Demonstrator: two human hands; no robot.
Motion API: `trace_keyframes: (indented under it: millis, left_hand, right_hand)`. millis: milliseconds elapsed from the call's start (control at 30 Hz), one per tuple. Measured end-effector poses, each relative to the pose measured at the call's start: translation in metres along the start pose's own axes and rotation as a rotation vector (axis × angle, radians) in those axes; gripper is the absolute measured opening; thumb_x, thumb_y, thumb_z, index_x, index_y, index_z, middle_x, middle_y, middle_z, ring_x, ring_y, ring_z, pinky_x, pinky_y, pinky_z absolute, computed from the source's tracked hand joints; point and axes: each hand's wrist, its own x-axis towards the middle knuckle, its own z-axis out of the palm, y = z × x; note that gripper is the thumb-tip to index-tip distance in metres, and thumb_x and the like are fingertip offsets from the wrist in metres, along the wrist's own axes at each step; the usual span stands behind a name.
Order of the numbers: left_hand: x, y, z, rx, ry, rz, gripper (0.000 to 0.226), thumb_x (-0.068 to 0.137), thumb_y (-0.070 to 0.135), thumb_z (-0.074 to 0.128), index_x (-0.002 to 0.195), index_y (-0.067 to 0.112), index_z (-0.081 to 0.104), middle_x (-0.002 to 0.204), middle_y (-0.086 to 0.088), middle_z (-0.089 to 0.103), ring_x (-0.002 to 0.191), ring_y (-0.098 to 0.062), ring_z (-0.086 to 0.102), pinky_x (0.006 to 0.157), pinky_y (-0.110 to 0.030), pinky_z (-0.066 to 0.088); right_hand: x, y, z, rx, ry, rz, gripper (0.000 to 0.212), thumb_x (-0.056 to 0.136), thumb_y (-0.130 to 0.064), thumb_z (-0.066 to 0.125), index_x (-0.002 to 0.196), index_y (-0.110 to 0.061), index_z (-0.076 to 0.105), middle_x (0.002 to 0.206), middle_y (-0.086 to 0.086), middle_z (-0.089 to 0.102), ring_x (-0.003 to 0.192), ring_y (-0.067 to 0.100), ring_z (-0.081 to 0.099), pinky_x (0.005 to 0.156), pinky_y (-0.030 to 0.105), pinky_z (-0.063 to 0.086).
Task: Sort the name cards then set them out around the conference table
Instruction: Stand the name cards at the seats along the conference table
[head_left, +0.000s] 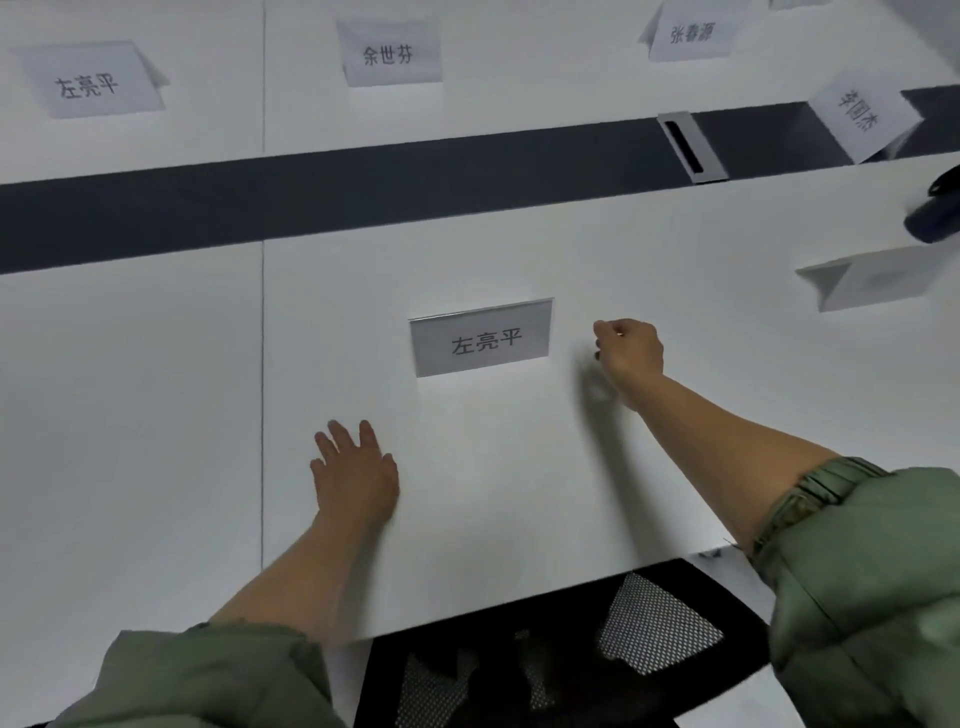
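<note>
Showing the front name card (480, 340), marked 左亮平, upright on the white conference table (156, 415), apart from both hands. Lays the left hand (356, 475) flat on the table nearer than that card and to its left, fingers straight and spread. Holds the right hand (628, 348) just right of the card, fingers curled together around nothing visible. Sets a dark strip (363, 197) beyond the card.

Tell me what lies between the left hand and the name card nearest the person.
Only bare white tabletop lies between the left hand and the near name card, as the head view shows.
</note>
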Motion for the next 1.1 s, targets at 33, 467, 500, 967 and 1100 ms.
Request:
trace_keyframes:
  millis: [33, 467, 500, 967, 1100]
  left_hand:
    - [-0.005, 0.004, -0.016, 0.031, 0.011, 0.063, 0.042, 0.097, 0.033, 0.036, 0.131, 0.01, 0.044, 0.134, -0.02, 0.046, 0.122, -0.036, 0.044, 0.096, -0.044, 0.039]
    - [-0.127, 0.19, -0.1, -0.05, 0.175, 0.644, 0.037, 0.097, 0.033, 0.043, 0.129, 0.02, 0.056, 0.113, -0.005, 0.067, 0.106, -0.027, 0.059, 0.084, -0.034, 0.047]
    - [-0.141, 0.206, -0.1, -0.047, 0.189, 0.678, 0.037, 0.097, 0.033, 0.043, 0.129, 0.02, 0.056, 0.112, -0.005, 0.067, 0.106, -0.026, 0.06, 0.084, -0.035, 0.047]
    - [-0.413, 0.457, -0.058, 0.178, 0.252, 1.264, 0.019, 0.095, 0.027, 0.043, 0.086, 0.015, 0.054, 0.088, -0.005, 0.064, 0.084, -0.028, 0.059, 0.061, -0.033, 0.039]
    - [-0.456, 0.536, -0.057, 0.213, 0.278, 1.37, 0.019, 0.094, 0.027, 0.044, 0.092, 0.017, 0.059, 0.09, -0.002, 0.065, 0.084, -0.027, 0.058, 0.064, -0.032, 0.041]
  right_hand:
    - [-0.007, 0.005, -0.016, -0.023, 0.001, -0.007, 0.024, 0.09, -0.033, 0.052, 0.091, -0.016, 0.068, 0.102, 0.004, 0.071, 0.093, 0.028, 0.069, 0.086, 0.041, 0.055]
    - [-0.114, 0.125, -0.227, -0.406, 0.098, -0.225, 0.025, 0.096, -0.029, 0.05, 0.102, -0.014, 0.07, 0.096, 0.003, 0.071, 0.087, 0.027, 0.063, 0.073, 0.035, 0.053]
    - [-0.122, 0.139, -0.243, -0.444, 0.116, -0.246, 0.026, 0.097, -0.029, 0.049, 0.105, -0.015, 0.07, 0.1, 0.004, 0.071, 0.089, 0.028, 0.062, 0.073, 0.035, 0.052]
    - [-0.284, 0.376, -0.523, -0.732, 0.366, -0.041, 0.026, 0.096, -0.03, 0.046, 0.105, -0.02, 0.068, 0.101, 0.005, 0.07, 0.09, 0.029, 0.062, 0.064, 0.03, 0.04]
    - [-0.298, 0.424, -0.585, -0.725, 0.443, 0.036, 0.026, 0.095, -0.031, 0.047, 0.105, -0.022, 0.068, 0.104, 0.004, 0.07, 0.095, 0.03, 0.063, 0.07, 0.032, 0.047]
